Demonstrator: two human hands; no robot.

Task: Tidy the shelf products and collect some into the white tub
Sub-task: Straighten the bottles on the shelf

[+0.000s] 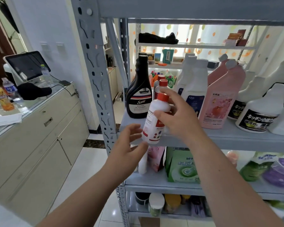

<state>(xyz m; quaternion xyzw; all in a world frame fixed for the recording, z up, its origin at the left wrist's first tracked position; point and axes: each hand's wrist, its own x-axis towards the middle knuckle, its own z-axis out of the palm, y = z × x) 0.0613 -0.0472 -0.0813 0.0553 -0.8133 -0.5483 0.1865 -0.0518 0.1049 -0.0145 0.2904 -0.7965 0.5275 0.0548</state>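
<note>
Red-capped white bottle (154, 122), tilted at the shelf (236, 138) front edge, is gripped round its shoulder by right hand (179, 118), left hand (129, 145) open and spread-fingered just below; white tub unseen, so collecting judged barely begun, most products unshifted.

Right hand (179, 117) grips bottle (152, 128); left hand (128, 145) open beneath.
</note>
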